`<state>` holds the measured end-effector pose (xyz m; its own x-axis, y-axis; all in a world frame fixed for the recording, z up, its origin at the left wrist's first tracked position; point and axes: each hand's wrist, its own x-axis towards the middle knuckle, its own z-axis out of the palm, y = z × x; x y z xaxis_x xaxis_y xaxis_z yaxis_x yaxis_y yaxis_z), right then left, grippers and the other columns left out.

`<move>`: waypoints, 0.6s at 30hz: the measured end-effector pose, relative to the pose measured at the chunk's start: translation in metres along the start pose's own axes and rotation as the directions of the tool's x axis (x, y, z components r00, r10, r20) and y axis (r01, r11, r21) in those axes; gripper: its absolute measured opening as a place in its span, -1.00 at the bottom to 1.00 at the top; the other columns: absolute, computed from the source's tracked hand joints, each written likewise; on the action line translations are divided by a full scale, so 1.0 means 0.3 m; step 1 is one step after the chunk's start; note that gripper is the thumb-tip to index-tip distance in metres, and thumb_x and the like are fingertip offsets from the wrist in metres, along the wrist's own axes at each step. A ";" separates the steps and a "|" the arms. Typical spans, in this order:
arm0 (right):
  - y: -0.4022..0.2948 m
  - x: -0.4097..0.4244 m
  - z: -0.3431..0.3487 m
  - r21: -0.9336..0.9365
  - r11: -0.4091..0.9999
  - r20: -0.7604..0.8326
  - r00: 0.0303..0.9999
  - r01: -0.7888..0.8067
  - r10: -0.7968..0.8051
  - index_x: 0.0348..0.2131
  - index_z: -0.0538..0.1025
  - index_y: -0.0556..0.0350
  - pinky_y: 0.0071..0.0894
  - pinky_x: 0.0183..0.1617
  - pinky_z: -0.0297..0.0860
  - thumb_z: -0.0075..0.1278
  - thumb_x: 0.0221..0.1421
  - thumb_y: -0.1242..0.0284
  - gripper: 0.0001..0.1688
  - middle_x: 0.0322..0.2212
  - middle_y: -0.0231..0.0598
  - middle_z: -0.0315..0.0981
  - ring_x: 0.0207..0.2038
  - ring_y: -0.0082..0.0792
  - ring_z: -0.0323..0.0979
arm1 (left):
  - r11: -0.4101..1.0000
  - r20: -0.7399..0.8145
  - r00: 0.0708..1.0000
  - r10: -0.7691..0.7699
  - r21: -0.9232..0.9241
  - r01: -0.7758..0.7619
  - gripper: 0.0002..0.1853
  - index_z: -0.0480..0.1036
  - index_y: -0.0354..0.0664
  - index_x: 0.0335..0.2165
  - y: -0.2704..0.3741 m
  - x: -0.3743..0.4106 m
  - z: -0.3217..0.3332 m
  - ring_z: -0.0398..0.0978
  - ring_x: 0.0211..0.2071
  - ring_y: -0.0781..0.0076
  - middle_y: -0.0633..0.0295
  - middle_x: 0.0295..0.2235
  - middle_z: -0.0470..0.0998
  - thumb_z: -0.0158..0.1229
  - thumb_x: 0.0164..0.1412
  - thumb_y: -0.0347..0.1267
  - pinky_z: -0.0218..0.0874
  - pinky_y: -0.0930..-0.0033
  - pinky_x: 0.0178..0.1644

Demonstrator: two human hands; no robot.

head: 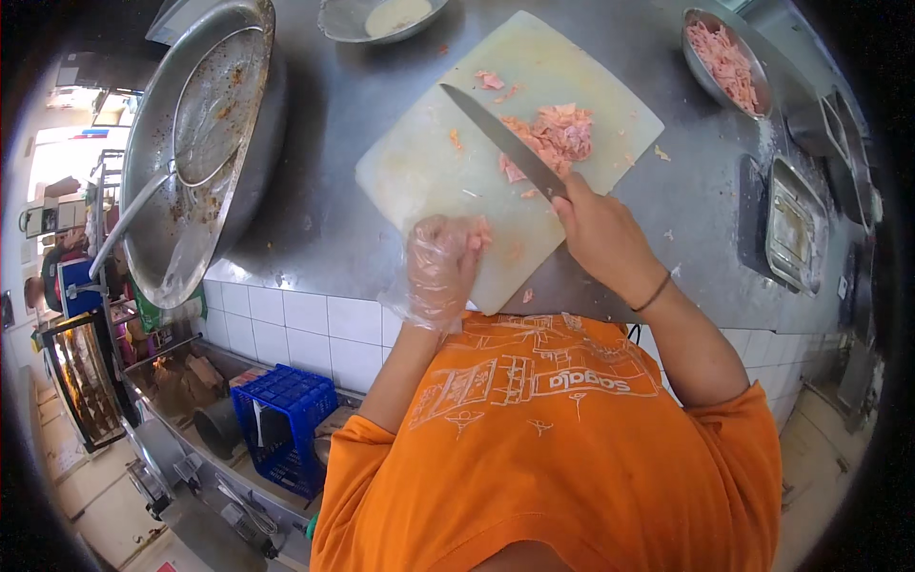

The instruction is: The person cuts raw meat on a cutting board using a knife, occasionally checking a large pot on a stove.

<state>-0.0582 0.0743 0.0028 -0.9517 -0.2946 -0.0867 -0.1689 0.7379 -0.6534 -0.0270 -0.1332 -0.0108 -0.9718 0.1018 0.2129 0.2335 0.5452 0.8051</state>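
Observation:
My right hand point(607, 232) grips a kitchen knife point(504, 143) near the heel of its blade, which slants across the white cutting board point(407, 154). The handle is hidden in my fist. A clear plastic glove covers my left hand point(439, 268), curled at the board's near left edge. Pink meat pieces point(480, 232), perhaps ham, show at its fingertips; the palm is hidden. Beyond the blade lies a pile of shredded pink meat point(565, 132). Small scraps point(490, 80) are scattered over the board.
A large metal basin point(257, 171) with a round long-handled strainer point(177, 143) stands at left. At the back sits a metal bowl point(339, 25) with pale contents. A bowl of shredded meat point(725, 64) and a metal tray point(793, 222) are at right. Below left is a blue crate point(286, 390).

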 end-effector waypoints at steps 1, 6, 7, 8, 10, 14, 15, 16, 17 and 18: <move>-0.014 -0.019 -0.027 0.017 0.999 0.022 0.999 -0.042 0.041 -0.29 0.23 0.22 0.12 -0.42 0.23 -0.20 0.18 0.39 -0.78 -0.59 0.19 0.37 -0.46 0.26 0.35 | 0.999 -0.041 0.999 -0.014 0.036 0.016 -0.88 0.48 -0.11 -0.41 -0.010 -0.003 0.008 0.39 -0.49 0.16 0.21 -0.51 0.47 0.08 0.00 -0.49 0.25 0.17 -0.36; 0.037 -0.077 -0.052 0.052 0.992 0.017 0.994 -0.112 0.111 -0.31 0.22 0.22 0.10 -0.42 0.20 -0.19 0.19 0.38 -0.76 -0.56 0.19 0.37 -0.45 0.29 0.33 | 0.954 -0.017 1.000 -0.025 0.300 0.029 -0.90 0.47 -0.14 -0.50 -0.083 0.032 0.007 0.40 -0.54 0.11 0.15 -0.52 0.48 0.07 0.08 -0.38 0.25 0.14 -0.39; 0.038 -0.078 -0.057 0.057 0.988 0.020 0.990 -0.141 0.140 -0.32 0.22 0.22 0.09 -0.42 0.20 -0.19 0.19 0.38 -0.76 -0.56 0.20 0.37 -0.45 0.29 0.33 | 0.953 0.012 0.996 -0.093 0.291 0.085 -0.86 0.47 -0.15 -0.51 -0.069 0.050 0.002 0.40 -0.55 0.10 0.14 -0.52 0.48 0.06 0.10 -0.35 0.26 0.15 -0.40; 0.038 -0.079 -0.062 0.062 0.984 0.022 0.985 -0.170 0.169 -0.33 0.22 0.23 0.09 -0.42 0.20 -0.18 0.18 0.38 -0.76 -0.56 0.20 0.36 -0.44 0.29 0.32 | 0.948 0.052 0.987 -0.154 0.290 0.133 -0.83 0.47 -0.16 -0.50 -0.050 0.082 -0.003 0.40 -0.56 0.09 0.14 -0.52 0.49 0.04 0.11 -0.33 0.26 0.15 -0.40; 0.035 -0.079 -0.074 0.100 0.981 0.014 0.986 -0.167 0.166 -0.34 0.23 0.23 0.07 -0.42 0.21 -0.18 0.18 0.38 -0.76 -0.55 0.21 0.36 -0.44 0.29 0.33 | 0.964 0.085 0.975 -0.207 0.190 0.188 -0.78 0.46 -0.18 -0.49 -0.054 0.124 0.001 0.42 -0.56 0.08 0.12 -0.51 0.49 0.02 0.14 -0.28 0.26 0.17 -0.40; 0.024 -0.076 -0.100 0.122 0.980 0.010 0.987 -0.159 0.159 -0.35 0.23 0.24 0.05 -0.41 0.21 -0.18 0.18 0.38 -0.76 -0.55 0.21 0.37 -0.42 0.28 0.33 | 0.911 0.137 0.912 -0.388 -0.093 0.402 -0.71 0.44 -0.21 -0.41 -0.054 0.172 0.014 0.46 -0.51 0.16 0.08 -0.49 0.51 -0.03 0.19 -0.20 0.27 0.24 -0.36; 0.027 -0.078 -0.098 0.125 0.980 0.011 0.988 -0.153 0.152 -0.35 0.23 0.24 0.05 -0.41 0.20 -0.18 0.18 0.38 -0.76 -0.55 0.21 0.37 -0.42 0.28 0.33 | 0.857 0.178 0.861 -0.476 -0.126 0.500 -0.69 0.44 -0.22 -0.39 -0.043 0.181 0.018 0.47 -0.49 0.19 0.07 -0.48 0.51 -0.04 0.21 -0.18 0.27 0.26 -0.34; 0.028 -0.082 -0.094 0.129 0.981 0.014 0.989 -0.145 0.144 -0.35 0.23 0.24 0.05 -0.41 0.20 -0.18 0.18 0.37 -0.76 -0.55 0.21 0.37 -0.42 0.28 0.34 | 0.893 0.165 0.882 -0.442 -0.016 0.451 -0.67 0.44 -0.22 -0.36 -0.049 0.176 0.017 0.47 -0.48 0.24 0.07 -0.47 0.52 -0.04 0.21 -0.16 0.27 0.29 -0.32; 0.028 -0.085 -0.090 0.132 0.982 0.017 0.991 -0.136 0.135 -0.35 0.23 0.24 0.05 -0.40 0.20 -0.18 0.18 0.37 -0.76 -0.55 0.21 0.37 -0.41 0.28 0.34 | 0.914 0.156 0.901 -0.406 0.095 0.395 -0.65 0.44 -0.22 -0.33 -0.064 0.164 0.011 0.46 -0.46 0.28 0.06 -0.46 0.52 -0.05 0.21 -0.14 0.27 0.32 -0.30; 0.026 -0.090 -0.087 0.155 0.979 0.041 0.991 -0.133 0.128 -0.35 0.23 0.24 0.06 -0.40 0.20 -0.18 0.18 0.37 -0.76 -0.54 0.21 0.37 -0.41 0.28 0.34 | 0.924 0.172 0.911 -0.375 0.149 0.353 -0.64 0.44 -0.22 -0.31 -0.089 0.155 0.003 0.46 -0.45 0.31 0.06 -0.45 0.52 -0.05 0.21 -0.12 0.26 0.33 -0.29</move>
<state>-0.0404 0.1037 0.0197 -0.9541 -0.2223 -0.2006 0.0010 0.6676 -0.7445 -0.0785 -0.1421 -0.0228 -0.9786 0.0312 -0.2036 -0.1320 0.6638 0.7361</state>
